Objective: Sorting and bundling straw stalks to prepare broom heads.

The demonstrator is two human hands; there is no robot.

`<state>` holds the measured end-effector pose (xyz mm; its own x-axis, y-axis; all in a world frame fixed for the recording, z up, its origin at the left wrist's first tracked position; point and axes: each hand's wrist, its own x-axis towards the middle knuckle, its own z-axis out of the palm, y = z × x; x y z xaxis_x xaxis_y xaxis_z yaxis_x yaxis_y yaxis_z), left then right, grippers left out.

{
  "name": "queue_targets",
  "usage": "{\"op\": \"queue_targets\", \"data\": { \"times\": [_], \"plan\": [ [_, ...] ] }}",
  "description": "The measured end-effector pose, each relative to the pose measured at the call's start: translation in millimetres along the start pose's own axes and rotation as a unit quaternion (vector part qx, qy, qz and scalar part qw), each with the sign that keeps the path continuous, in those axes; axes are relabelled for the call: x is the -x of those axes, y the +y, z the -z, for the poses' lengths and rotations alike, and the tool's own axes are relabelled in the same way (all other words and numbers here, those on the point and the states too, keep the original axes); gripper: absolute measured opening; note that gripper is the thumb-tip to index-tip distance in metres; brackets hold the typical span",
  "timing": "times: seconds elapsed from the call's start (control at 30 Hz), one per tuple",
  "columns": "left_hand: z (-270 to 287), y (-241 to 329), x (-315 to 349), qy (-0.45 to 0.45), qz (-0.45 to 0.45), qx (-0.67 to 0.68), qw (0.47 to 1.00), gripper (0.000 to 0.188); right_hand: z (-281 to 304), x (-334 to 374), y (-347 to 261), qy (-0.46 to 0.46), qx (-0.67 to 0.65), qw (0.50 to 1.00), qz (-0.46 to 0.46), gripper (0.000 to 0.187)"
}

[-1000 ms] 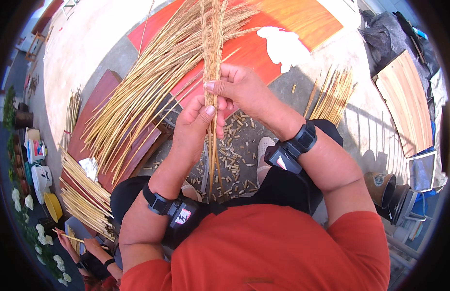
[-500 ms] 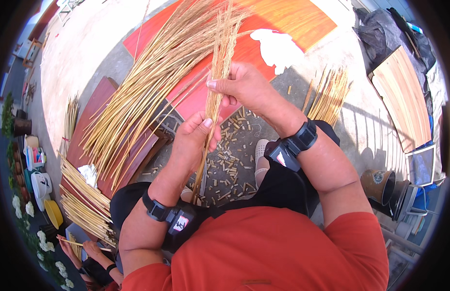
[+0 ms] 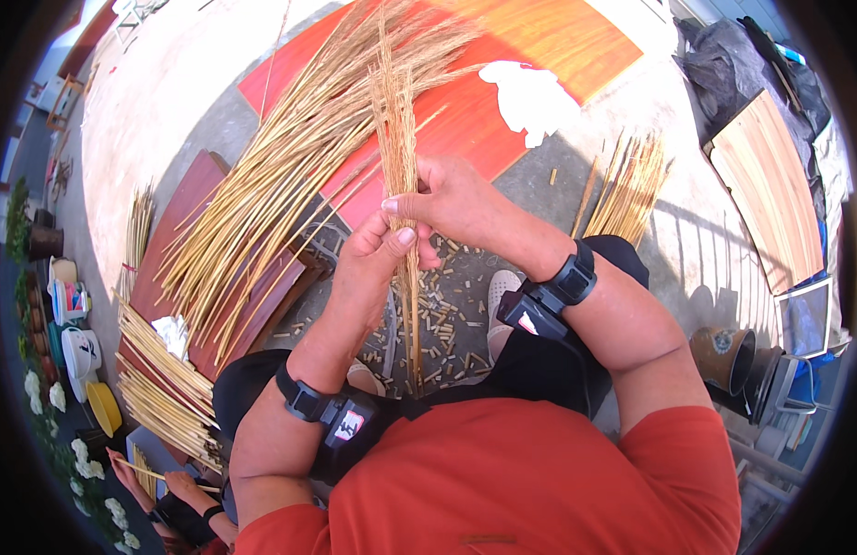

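Note:
A small bundle of dry straw stalks (image 3: 398, 129) stands nearly upright before me, its feathery heads pointing away and its stems running down toward my lap. My left hand (image 3: 378, 254) is closed on the bundle, thumb laid across the stems. Just above it, my right hand (image 3: 442, 199) pinches the same bundle between thumb and fingers; the two hands touch or nearly touch. A large heap of similar stalks (image 3: 290, 176) lies to the left and beyond, spread over the boards.
Red-orange boards (image 3: 558, 46) carry a white cloth (image 3: 530, 97). Short cut stem pieces (image 3: 438, 319) litter the ground between my feet. More stalks (image 3: 627, 190) stand at the right; cut stems (image 3: 165, 388) lie at the left. Another person's hands (image 3: 179, 486) hold a stalk at lower left.
My right hand has come down and left, close to the left hand. The bundle has swung more upright, its heads tipping left and its lower stems moving right.

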<state>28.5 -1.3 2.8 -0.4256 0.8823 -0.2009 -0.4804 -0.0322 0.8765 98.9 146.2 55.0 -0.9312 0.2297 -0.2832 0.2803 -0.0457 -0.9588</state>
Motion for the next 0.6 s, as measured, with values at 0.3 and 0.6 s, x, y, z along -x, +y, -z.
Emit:
{"op": "queue_targets", "data": {
  "times": [0.3,0.6],
  "plan": [
    [-1,3,-2,0.004,0.041,0.0,0.999,0.024,14,-18,-7,0.108,0.0,0.982,0.157,0.019],
    [-1,6,-8,-0.009,0.043,0.02,0.999,0.025,23,-25,-11,0.093,-0.03,0.987,0.128,0.017]
  ]
}}
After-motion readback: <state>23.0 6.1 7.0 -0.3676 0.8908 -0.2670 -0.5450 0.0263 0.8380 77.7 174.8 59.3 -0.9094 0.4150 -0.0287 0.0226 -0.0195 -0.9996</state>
